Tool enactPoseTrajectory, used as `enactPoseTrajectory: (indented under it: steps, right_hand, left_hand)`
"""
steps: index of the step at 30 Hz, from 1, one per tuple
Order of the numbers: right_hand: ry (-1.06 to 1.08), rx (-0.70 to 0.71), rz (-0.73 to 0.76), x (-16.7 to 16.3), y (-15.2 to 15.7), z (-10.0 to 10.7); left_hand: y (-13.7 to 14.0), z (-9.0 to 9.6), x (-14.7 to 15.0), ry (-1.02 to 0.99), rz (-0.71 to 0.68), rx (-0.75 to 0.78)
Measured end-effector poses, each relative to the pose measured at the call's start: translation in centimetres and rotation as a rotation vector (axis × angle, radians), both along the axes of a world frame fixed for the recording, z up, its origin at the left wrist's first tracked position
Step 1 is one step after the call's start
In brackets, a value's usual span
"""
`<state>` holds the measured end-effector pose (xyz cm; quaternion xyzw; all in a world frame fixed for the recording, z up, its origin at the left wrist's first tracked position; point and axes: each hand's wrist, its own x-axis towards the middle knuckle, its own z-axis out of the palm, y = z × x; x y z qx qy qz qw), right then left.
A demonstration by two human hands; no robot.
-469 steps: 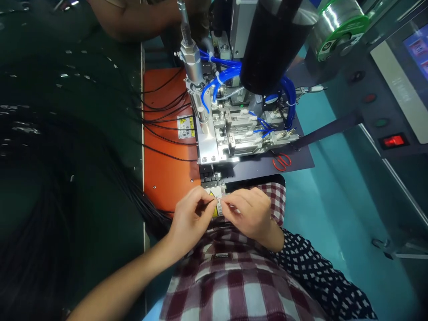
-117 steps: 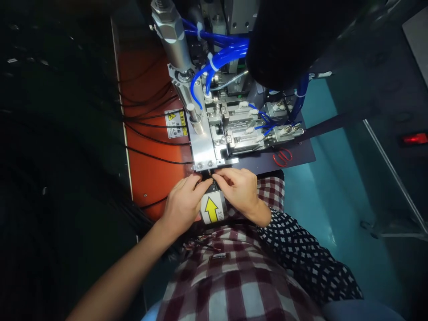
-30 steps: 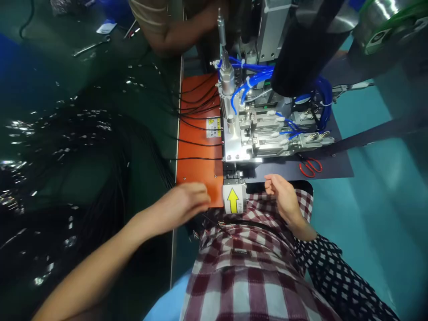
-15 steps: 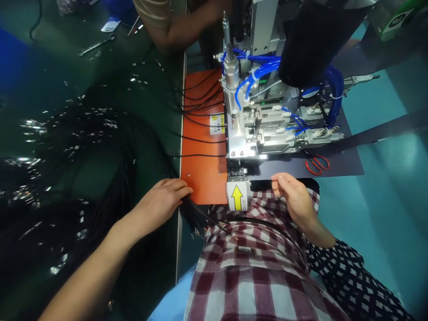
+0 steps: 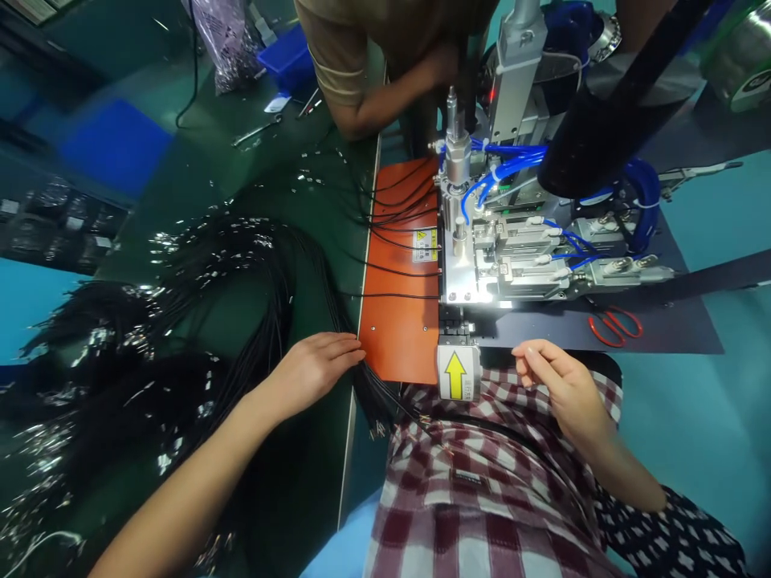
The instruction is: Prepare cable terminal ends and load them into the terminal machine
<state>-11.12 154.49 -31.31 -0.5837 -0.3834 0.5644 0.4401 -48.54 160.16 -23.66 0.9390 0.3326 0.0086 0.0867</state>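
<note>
My left hand (image 5: 322, 365) lies over a bundle of black cables (image 5: 373, 397) at the table's edge, its fingers pressed together around some of them beside the orange plate (image 5: 394, 341). The cables' stripped ends (image 5: 378, 431) hang past the edge, and a few reach my checked apron. To the right, my right hand (image 5: 560, 381) hovers above my lap with thumb and fingertips pinched; what they hold, if anything, is hidden. Several single cables (image 5: 397, 270) run across the plate into the metal machine (image 5: 463, 273).
A large coil of cables (image 5: 271, 265) covers much of the green table (image 5: 328, 482). Red-handled scissors (image 5: 614, 327) lie beside the machine. A yellow arrow label (image 5: 456, 374) marks its near end. Another person's arm (image 5: 391, 100) rests beyond the plate, and a wrench (image 5: 256, 132) lies left of it.
The view has shifted, so the machine, plate and both hands appear further right and lower. Against the plate and machine, my hands have hardly moved.
</note>
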Motion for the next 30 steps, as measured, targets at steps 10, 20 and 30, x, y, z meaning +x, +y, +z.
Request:
enactPoseTrajectory:
  steps: [10,20,30]
  right_hand:
    - [-0.023,0.056,0.095,-1.4,0.3,1.0]
    - [-0.125,0.065,0.144,-1.5,0.1,1.7]
    - [0.049,0.143,0.429,-4.6,0.5,2.8]
  left_hand:
    - [4.5,-1.6,-2.4,0.337,0.062,0.072]
    - [5.8,1.8,-5.4,0.306,-0.067,-0.019]
    - [4.4,0.9,0.5,-0.123,0.053,0.431]
